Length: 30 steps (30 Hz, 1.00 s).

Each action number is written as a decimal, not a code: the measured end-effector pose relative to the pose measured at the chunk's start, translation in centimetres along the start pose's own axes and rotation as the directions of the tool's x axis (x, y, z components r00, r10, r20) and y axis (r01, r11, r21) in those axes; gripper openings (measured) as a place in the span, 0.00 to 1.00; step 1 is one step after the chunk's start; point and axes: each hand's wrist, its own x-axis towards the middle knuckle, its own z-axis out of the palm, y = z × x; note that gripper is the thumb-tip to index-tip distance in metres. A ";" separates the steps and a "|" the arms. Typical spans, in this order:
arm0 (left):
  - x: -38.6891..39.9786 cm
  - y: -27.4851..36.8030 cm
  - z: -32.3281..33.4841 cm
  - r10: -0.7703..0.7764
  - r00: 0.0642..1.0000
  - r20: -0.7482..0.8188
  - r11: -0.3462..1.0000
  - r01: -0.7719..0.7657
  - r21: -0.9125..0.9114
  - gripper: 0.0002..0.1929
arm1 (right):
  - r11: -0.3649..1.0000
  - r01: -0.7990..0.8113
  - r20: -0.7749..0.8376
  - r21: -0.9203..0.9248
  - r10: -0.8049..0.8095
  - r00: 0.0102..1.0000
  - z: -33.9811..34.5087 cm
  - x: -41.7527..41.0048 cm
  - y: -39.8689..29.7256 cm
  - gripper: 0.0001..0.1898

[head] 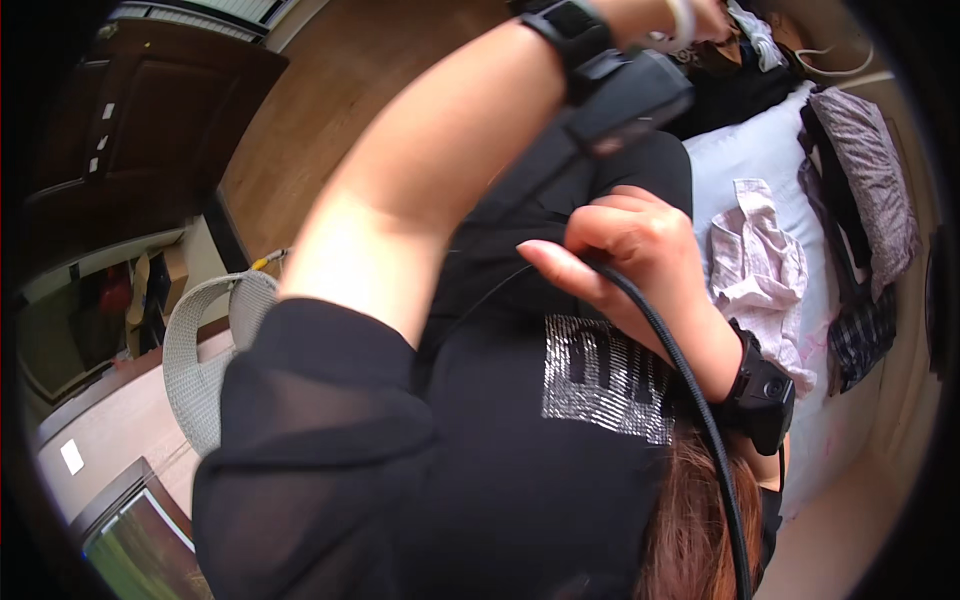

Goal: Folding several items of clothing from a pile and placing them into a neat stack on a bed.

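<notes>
My left hand [709, 22] reaches to the top edge of the view, next to a white cloth [757, 34] and a dark heap of clothes [739, 94]. Its fingers are partly cut off and blurred, so its grip is unclear. A white bracelet [681, 26] and a black strapped device [574, 30] sit on that wrist. Over my lap, my right hand [637, 240] has curled fingers and an extended thumb. A black braided cable [694, 390] crosses in front of it; whether the fingers hold it is unclear. The right wrist carries a black camera [769, 394].
A bed with a pale blue sheet [720, 161] lies to my right. On it are a pale checked garment [757, 277], a patterned pillow [866, 172] and a dark plaid cloth [862, 345]. A grey woven object [191, 375] and a dark panelled wooden door [150, 120] are left.
</notes>
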 end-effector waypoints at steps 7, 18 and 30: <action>-0.4 3.3 -4.5 0.216 0.947 -0.236 0.895 -0.095 0.435 0.09 | 0.465 -0.530 0.307 0.709 0.473 0.826 -2.0 1.7 -0.5 0.08; -1.1 3.2 -3.7 -0.074 0.913 -0.402 0.984 0.001 -0.179 0.08 | 0.981 0.158 0.293 0.116 -0.186 0.938 -3.3 -1.2 -0.6 0.13; 3.2 6.0 22.4 -0.268 0.908 0.322 0.929 0.332 -0.163 0.17 | 0.376 -0.899 -0.267 0.224 0.911 0.314 -7.7 -28.1 10.0 0.07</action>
